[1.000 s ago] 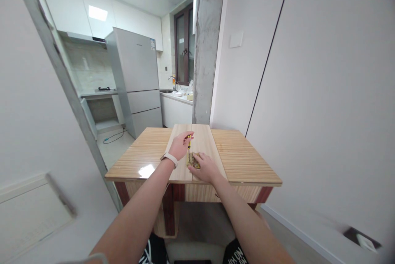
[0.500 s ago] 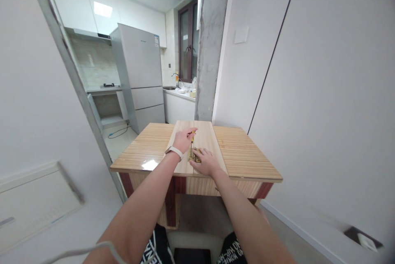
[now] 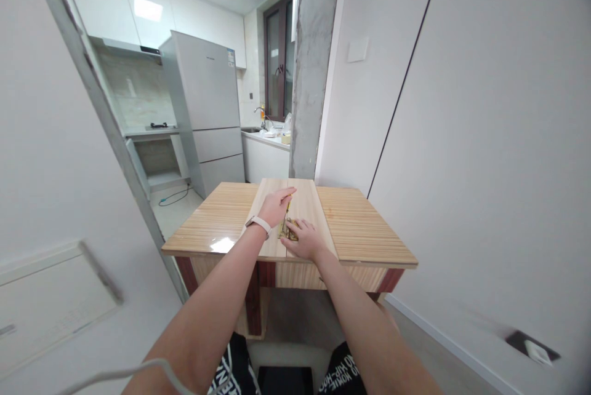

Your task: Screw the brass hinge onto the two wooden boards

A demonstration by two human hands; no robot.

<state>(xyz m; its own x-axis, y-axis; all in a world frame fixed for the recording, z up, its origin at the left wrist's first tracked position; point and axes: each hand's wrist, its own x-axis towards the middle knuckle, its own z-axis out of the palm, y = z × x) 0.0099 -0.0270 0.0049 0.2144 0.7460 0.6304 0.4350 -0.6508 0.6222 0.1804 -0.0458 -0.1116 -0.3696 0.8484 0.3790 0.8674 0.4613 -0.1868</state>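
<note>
My left hand (image 3: 275, 205), with a pale watch band at its wrist, is closed around the yellow handle of a screwdriver (image 3: 289, 203). The tool stands nearly upright, its shaft pointing down at a brass-coloured hinge (image 3: 283, 232). Spread fingers of my right hand (image 3: 305, 241) lie flat over the hinge and hide part of it. Beneath both hands are two pale wooden boards (image 3: 302, 195), side by side with a seam between them. Whether the screwdriver tip sits in a screw is too small to tell.
A striped wooden table (image 3: 360, 229) carries the boards. Behind it stand a grey fridge (image 3: 215, 93) and a kitchen counter with a sink (image 3: 252, 130). White walls (image 3: 462, 136) close in on both sides. A pale cable (image 3: 152, 365) crosses by my left arm.
The fingers of my left hand have shifted on the screwdriver handle and look straighter. My right hand stays on the hinge. The whole view has moved slightly.
</note>
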